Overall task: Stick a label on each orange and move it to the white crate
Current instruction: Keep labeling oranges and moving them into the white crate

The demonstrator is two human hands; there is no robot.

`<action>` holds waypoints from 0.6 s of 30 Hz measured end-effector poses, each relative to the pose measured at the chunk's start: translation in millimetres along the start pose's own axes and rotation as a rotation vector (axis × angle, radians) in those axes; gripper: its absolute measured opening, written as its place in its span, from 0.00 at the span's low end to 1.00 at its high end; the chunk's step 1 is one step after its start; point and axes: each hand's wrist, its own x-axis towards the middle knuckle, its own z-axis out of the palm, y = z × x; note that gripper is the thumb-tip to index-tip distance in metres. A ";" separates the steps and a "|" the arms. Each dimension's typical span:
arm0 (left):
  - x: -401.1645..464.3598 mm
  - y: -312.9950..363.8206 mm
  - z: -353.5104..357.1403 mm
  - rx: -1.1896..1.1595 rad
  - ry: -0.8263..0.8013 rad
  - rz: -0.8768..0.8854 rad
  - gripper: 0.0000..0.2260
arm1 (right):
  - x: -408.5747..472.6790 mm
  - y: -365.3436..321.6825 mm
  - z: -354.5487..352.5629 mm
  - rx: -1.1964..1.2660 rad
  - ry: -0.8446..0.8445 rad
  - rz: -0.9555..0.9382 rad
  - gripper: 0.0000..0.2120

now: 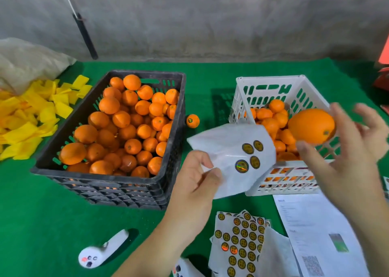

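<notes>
Orange fruit (311, 126) is sitting against your right hand's (345, 150) spread, blurred fingers, seemingly released, above the white crate (294, 177); your left hand (195, 175) is pinching a label sheet (233, 154).

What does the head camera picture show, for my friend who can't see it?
A person's right hand lifts an orange over the white crate, while the left hand pinches a sticker sheet. A black crate of oranges sits to the left.
</notes>
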 end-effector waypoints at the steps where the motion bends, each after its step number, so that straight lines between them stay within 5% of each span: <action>1: 2.4 1.8 -1.3 0.018 -0.020 0.015 0.09 | 7.2 1.8 3.6 0.046 -0.035 0.137 0.51; 5: 17.2 5.1 -13.9 0.009 -0.135 0.046 0.06 | -8.8 -7.1 26.6 0.811 -0.523 0.456 0.39; 7: 26.9 1.3 -22.8 0.117 -0.213 0.062 0.05 | -25.6 -8.0 38.9 1.064 -0.708 0.465 0.34; 10: 49.8 -2.9 -38.9 0.293 -0.310 0.078 0.10 | -37.1 -12.3 45.3 0.982 -0.488 0.387 0.26; 14: 116.8 -19.6 -91.2 0.509 -0.026 0.219 0.11 | -32.6 -12.0 48.6 1.013 -0.327 0.390 0.17; 16: 160.1 -34.9 -123.2 0.804 0.142 0.113 0.13 | -32.4 -13.8 50.8 1.066 -0.297 0.395 0.16; 18: 196.4 -55.9 -152.8 1.245 0.126 -0.139 0.20 | -32.3 -20.1 55.2 1.103 -0.317 0.412 0.15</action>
